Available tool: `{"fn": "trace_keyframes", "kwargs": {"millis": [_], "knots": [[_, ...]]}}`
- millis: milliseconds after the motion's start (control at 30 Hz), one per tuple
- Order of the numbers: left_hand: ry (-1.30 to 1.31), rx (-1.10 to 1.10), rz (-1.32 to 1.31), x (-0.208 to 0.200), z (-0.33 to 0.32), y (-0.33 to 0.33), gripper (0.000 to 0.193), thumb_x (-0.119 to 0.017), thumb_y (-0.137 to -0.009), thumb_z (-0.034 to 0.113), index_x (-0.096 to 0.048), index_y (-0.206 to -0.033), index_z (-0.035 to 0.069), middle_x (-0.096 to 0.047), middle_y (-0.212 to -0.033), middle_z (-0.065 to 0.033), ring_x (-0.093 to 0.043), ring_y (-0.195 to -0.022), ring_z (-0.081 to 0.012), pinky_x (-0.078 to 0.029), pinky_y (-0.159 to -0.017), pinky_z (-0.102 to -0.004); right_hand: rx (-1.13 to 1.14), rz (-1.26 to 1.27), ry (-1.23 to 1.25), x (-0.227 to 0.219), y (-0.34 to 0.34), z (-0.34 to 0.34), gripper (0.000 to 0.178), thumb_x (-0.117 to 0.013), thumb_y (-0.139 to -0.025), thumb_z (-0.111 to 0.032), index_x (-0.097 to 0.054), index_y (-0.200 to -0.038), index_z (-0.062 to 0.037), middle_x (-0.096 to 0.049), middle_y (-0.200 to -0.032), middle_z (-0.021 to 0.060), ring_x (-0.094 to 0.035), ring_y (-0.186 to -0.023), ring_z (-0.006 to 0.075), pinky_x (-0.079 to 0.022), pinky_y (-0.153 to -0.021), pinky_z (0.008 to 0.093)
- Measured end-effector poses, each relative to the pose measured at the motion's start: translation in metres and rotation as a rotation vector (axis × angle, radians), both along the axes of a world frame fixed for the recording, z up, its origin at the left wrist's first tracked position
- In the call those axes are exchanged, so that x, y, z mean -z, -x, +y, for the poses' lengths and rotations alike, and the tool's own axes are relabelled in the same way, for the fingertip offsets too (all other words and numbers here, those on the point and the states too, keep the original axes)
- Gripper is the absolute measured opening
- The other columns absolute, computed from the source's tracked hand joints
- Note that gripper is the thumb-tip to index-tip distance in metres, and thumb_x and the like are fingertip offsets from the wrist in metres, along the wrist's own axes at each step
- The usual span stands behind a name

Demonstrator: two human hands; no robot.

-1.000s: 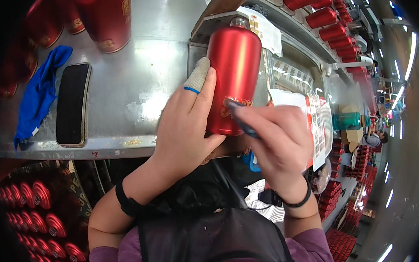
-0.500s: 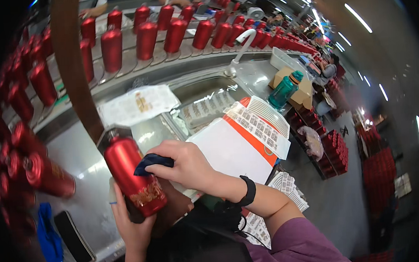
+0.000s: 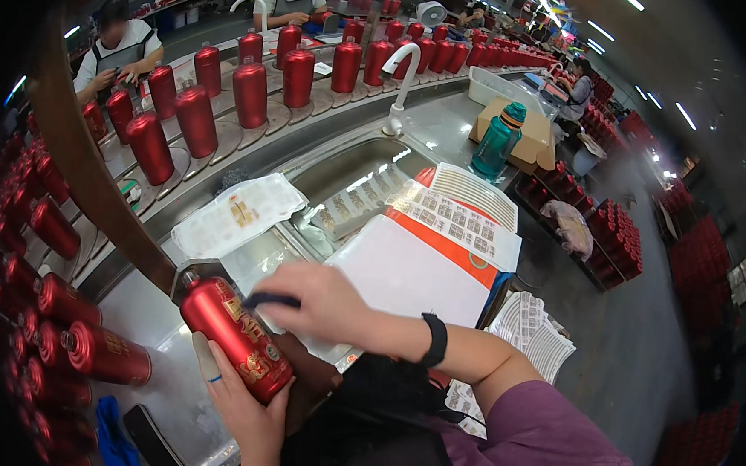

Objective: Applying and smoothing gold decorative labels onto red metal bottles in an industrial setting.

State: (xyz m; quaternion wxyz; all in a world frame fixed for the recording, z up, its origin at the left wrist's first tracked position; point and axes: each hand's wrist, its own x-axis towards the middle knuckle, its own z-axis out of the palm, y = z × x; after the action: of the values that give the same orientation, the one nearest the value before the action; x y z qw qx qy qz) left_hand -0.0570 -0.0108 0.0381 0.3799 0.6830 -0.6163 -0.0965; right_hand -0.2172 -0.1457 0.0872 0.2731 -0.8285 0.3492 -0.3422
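A glossy red bottle (image 3: 215, 309) with gold markings leans tilted, its neck by a brown metal bracket (image 3: 189, 270). My left hand (image 3: 252, 415) is closed around the bottle's lower part, and one finger wears a pale cover with a blue band. Just right of the bottle's upper side, my right hand (image 3: 322, 303) pinches a flat dark blue pad (image 3: 271, 300). That hand is blurred, and I cannot tell whether the pad touches the bottle.
Red bottles stand on a curved conveyor (image 3: 248, 138) and crowd the left. A sink (image 3: 352, 170) holds a decal sheet. More sheets (image 3: 466, 219) lie on a white board (image 3: 410, 273). A phone (image 3: 157, 447), blue cloth (image 3: 117, 449) and green bottle (image 3: 497, 144) sit nearby. Co-workers sit beyond.
The bottle has turned so that more gold markings face up. My right hand and the pad have drawn slightly away from it. The view has shifted, showing more of the co-workers.
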Motion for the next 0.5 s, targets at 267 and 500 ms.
{"fn": "trace_keyframes", "kwargs": {"millis": [267, 500], "knots": [[-0.102, -0.004, 0.267, 0.02, 0.018, -0.02, 0.108, -0.085, -0.07, 0.016, -0.02, -0.154, 0.0, -0.038, -0.147, -0.0262, -0.042, -0.133, -0.0383, -0.034, -0.111, -0.0438, 0.101, -0.109, -0.14, 0.009, 0.023, -0.005, 0.024, -0.076, -0.083, -0.018, -0.071, -0.102, -0.0042, -0.07, -0.087, 0.0074, -0.066, -0.075, 0.0155, -0.053, -0.069, 0.0299], [-0.006, 0.009, -0.074, 0.007, 0.003, -0.003, 0.117, -0.09, -0.066, 0.023, -0.016, -0.152, -0.006, -0.044, -0.137, -0.0262, -0.05, -0.115, -0.0418, -0.041, -0.1, -0.0448, 0.149, -0.406, -0.659, 0.013, 0.049, 0.008, 0.032, -0.07, -0.09, -0.009, -0.06, -0.117, 0.0031, -0.069, -0.093, 0.005, -0.063, -0.081, 0.007, -0.05, -0.072, 0.0216]]}}
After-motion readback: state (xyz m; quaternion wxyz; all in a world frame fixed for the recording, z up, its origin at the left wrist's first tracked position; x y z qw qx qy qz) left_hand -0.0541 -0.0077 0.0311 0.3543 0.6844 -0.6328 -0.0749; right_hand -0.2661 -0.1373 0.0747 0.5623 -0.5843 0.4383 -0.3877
